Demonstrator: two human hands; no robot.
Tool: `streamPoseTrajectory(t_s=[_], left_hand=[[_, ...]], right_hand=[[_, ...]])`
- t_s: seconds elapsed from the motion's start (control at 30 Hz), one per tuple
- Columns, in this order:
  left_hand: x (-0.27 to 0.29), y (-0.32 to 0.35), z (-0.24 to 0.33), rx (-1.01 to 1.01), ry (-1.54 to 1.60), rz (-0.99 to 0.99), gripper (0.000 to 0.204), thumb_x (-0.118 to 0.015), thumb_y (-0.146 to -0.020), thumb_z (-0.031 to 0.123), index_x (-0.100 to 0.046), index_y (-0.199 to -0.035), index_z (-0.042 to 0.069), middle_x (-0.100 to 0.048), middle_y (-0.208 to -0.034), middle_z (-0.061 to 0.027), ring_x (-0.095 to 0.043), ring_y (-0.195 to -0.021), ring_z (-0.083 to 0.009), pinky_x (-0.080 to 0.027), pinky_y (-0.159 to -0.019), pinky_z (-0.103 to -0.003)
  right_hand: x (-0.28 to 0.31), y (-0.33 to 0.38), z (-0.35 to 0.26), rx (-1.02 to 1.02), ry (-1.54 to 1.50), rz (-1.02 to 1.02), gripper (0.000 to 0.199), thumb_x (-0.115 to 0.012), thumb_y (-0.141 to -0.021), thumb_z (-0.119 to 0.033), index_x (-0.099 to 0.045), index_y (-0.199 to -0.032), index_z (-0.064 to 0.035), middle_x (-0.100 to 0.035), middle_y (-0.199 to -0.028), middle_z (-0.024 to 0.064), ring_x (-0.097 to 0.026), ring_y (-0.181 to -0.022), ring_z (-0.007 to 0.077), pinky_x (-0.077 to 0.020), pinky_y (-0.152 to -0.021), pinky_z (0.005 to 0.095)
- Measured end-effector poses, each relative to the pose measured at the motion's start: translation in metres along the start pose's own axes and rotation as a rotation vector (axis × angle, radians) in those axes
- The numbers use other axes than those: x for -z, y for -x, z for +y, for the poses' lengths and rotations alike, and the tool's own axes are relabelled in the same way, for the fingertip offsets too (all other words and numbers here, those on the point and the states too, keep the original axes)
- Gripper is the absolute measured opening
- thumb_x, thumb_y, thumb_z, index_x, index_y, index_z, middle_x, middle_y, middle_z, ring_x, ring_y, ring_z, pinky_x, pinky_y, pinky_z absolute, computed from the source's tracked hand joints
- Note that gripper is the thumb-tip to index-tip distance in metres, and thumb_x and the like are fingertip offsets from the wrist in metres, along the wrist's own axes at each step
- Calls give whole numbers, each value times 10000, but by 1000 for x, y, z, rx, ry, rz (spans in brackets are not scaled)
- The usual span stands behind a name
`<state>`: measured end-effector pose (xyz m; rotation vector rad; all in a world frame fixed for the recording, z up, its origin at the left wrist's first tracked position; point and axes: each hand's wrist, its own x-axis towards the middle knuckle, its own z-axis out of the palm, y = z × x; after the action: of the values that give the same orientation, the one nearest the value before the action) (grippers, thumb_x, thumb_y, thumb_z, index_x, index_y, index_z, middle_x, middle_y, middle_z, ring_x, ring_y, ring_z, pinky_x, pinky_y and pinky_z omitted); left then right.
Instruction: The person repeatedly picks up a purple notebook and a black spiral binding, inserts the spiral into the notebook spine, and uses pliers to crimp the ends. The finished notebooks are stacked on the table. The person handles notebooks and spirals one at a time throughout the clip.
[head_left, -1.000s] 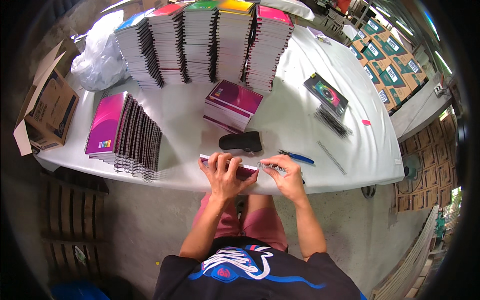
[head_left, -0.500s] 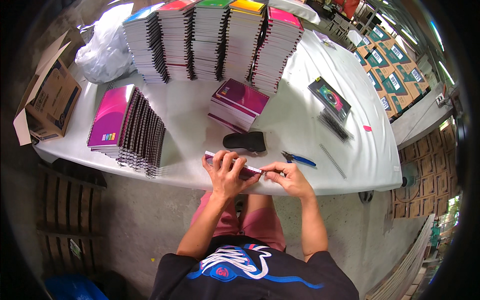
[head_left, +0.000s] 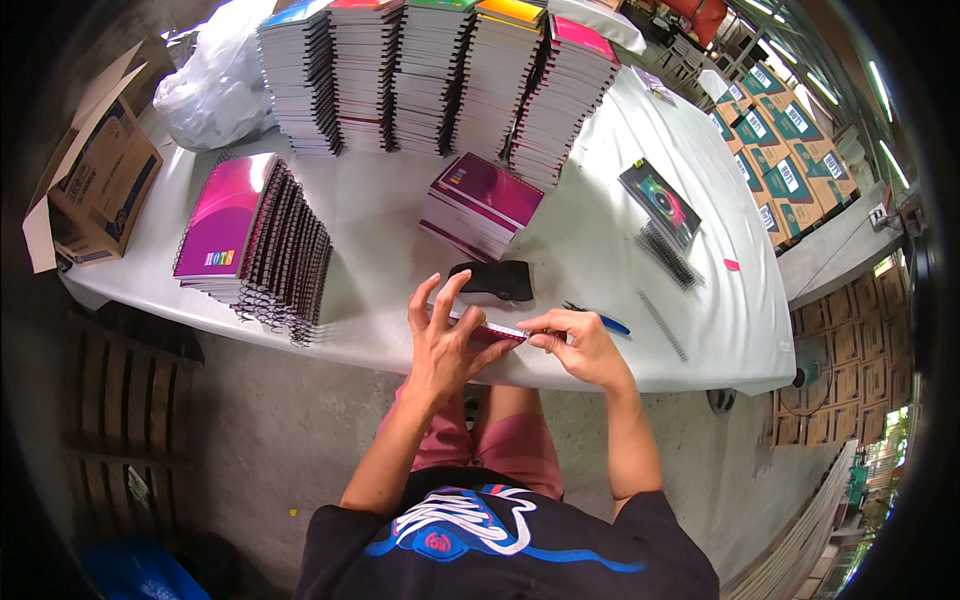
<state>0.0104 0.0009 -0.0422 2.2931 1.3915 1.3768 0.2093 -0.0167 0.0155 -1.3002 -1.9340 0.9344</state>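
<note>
Head view: the left hand, two fingers raised, pinches a purple-covered notebook over the white-clothed tabletop; the right hand pinches a mostly hidden silvery wire coil at the notebook's right end.

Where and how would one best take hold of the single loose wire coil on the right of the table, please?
Probably by its middle, from above: the loose wire coil is long, thin and lies flat on the white cloth, apart from the blue-handled tool, so both long sides look open to a light pinch across its width.
</note>
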Motion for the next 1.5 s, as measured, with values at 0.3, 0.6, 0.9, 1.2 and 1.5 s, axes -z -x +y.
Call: streamPoseTrajectory(t_s=[0.3,0.6,0.9,1.2,1.5], left_hand=[[5,-2,-8,-12,61,-61,432,-827,-566,378,-556,-697,69,-415,-1292,-85,-277,-1246,-369,-317,-1008,-482],[6,-4,-9,11,0,-35,422,-815,-572,378,-576,-751,79,-429,-1262,-75,-307,-1231,-353,-345,-979,-485],[11,-2,-15,-29,43,-38,442,-817,-574,399,-558,-739,80,-417,-1270,-87,-343,-1201,-342,-353,-961,-480],[8,2,-16,-46,82,14,545,-816,-539,479,-526,-730,59,-416,-1270,-143,-372,-1202,-361,-358,-983,-482],[1,0,-19,-53,137,38,531,-830,-548,442,-510,-701,48,-421,-1255,-135,-335,-1213,-372,-366,-966,-476]], right_hand=[[10,-18,-6,-140,-214,-224,475,-567,-877,-37,-474,-1333,-133,-628,-664,48,-481,-496,74,-411,-483,233],[-6,-4,-7,-21,1,-10,167,-690,-807,-81,-643,-953,-15,-616,-785,62,-567,-667,107,-462,-637,251],[3,-23,9,66,98,-66,262,-564,-887,-196,-611,-1116,-77,-600,-1069,137,-601,-897,275,-481,-784,341],[-24,-65,64,179,456,179,381,-600,-713,49,-620,-1077,-63,-629,-1045,82,-605,-937,254,-498,-806,323],[-5,-23,53,-38,-341,-71,175,-662,-681,95,-694,-838,26,-679,-839,115,-646,-785,180,-511,-751,285]])
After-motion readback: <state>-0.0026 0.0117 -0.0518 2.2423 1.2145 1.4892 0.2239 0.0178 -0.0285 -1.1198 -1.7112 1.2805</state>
